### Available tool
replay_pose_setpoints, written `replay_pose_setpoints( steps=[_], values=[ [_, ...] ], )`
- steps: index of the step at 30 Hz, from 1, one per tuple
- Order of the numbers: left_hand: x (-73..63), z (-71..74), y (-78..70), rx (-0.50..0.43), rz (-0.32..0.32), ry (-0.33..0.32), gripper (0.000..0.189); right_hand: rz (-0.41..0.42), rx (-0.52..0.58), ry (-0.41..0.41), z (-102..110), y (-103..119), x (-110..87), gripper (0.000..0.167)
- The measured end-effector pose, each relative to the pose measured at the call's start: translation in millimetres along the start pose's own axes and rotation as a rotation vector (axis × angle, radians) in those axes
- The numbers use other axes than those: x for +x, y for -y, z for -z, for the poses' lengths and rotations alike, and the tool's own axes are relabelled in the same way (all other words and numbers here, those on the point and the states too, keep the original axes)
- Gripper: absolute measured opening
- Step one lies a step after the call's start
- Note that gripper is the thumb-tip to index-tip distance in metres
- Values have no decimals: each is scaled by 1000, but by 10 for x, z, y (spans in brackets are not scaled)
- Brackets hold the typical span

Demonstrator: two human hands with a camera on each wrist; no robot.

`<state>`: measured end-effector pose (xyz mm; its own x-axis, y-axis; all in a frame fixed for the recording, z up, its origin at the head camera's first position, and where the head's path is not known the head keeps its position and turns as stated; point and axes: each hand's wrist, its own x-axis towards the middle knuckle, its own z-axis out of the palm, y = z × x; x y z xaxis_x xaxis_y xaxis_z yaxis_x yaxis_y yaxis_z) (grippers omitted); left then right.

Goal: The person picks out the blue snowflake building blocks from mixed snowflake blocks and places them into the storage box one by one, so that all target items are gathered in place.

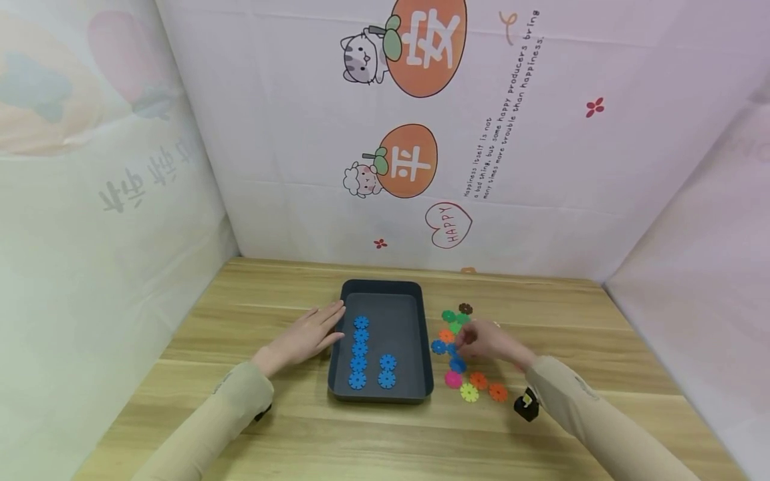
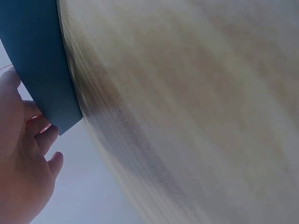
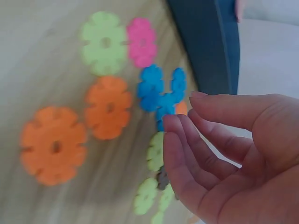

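My left hand [image 1: 307, 337] rests with its straight fingers on the left rim of a dark grey tray [image 1: 403, 314]. Inside, a column of blue snowflake discs [image 1: 359, 349] runs along the left side, and two more blue discs [image 1: 387, 371] lie further right. My right hand [image 1: 486, 339] hovers over a loose group of coloured discs right of the tray. In the right wrist view, its thumb and fingers [image 3: 175, 140] stand apart, fingertips close to a blue disc [image 3: 164, 108]. Other blue discs [image 3: 150, 88] lie beside that one. No disc shows between the fingertips.
Around the right hand lie orange discs [image 1: 497, 392], a yellow disc [image 1: 469, 392], a pink disc [image 1: 454, 379], green discs [image 1: 448, 316] and a brown disc [image 1: 466, 308]. White printed sheets [image 1: 289, 167] enclose the wooden table [image 1: 271, 427] at the back and sides.
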<state>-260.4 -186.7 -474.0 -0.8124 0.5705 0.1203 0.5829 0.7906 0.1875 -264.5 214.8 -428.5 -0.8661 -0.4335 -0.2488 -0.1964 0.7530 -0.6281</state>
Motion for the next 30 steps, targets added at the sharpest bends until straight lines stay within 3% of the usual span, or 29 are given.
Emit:
replay_pose_setpoints(
  steps=[7,17,30],
  values=[
    [-9,3,12,-3,-3,0,63,5,-74,-40,-93,-92,-99,14],
    [9,5,27,-4,2,4,63,39,-149,-116,-235,-133,-67,23],
    [13,-46,51,-14,7,11,64,15,-145,-100,-237,-141,-54,28]
  ],
)
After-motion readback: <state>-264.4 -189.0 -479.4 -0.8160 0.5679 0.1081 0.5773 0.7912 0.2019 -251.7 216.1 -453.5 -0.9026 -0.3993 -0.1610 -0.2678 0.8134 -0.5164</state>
